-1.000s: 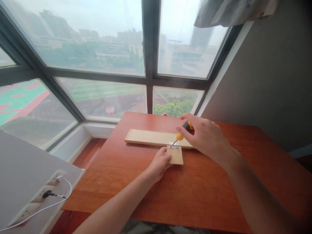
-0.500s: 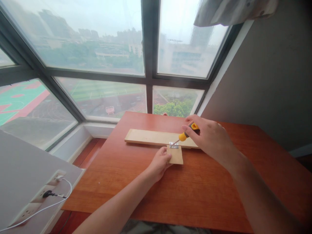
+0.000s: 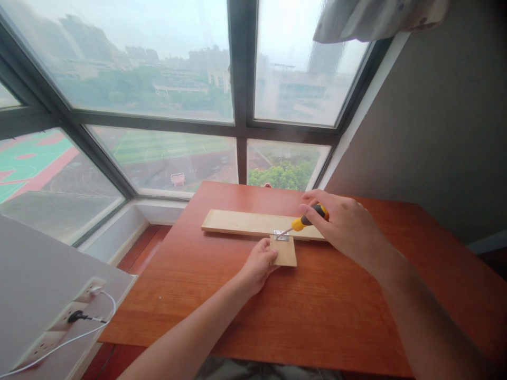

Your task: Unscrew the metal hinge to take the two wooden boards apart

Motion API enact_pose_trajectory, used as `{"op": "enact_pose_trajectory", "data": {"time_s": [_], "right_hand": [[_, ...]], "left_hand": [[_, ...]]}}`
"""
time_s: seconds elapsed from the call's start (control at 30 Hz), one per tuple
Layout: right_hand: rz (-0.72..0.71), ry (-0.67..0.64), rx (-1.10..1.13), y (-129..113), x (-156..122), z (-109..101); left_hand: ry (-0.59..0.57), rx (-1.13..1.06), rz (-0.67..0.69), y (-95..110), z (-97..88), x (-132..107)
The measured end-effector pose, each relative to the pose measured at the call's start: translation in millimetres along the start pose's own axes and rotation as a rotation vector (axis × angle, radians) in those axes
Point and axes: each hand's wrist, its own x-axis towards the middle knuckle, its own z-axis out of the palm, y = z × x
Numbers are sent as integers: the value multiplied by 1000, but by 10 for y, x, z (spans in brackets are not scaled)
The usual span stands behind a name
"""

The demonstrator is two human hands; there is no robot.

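My left hand (image 3: pixel 259 265) grips the left edge of a small square wooden board (image 3: pixel 285 254), thumb on top and fingers partly hidden beneath. A silver metal hinge (image 3: pixel 281 236) bridges this board and a long pale wooden plank (image 3: pixel 241 221) behind it. In my right hand (image 3: pixel 348 224) is a yellow and black screwdriver (image 3: pixel 304 219), held by its handle between thumb and fingers. Its shaft slants down to the left, and the tip meets the hinge's near leaf. Any screw under the tip is too small to make out.
Both boards rest on a reddish-brown wooden table (image 3: pixel 190 311). Large windows (image 3: pixel 158 153) stand behind it, with a grey wall (image 3: pixel 428 126) to the right. At the lower left, wall sockets (image 3: pixel 67 319) hold a black plug and a white cable (image 3: pixel 79 333).
My right hand and the screwdriver handle have shifted slightly, and the handle appears turned, with less yellow showing at its end. My left hand keeps its grip on the small board.
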Motion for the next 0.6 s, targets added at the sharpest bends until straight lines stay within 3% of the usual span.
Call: {"op": "enact_pose_trajectory", "data": {"time_s": [0.27, 0.47, 0.6], "right_hand": [[-122, -13, 172, 34, -48, -40], [-14, -15, 95, 36, -20, -29], [-75, -4, 157, 53, -23, -25]], "left_hand": [[-8, 0, -1, -10, -15, 5], [-14, 3, 3, -11, -17, 10], [-9, 6, 1, -18, -26, 17]]}}
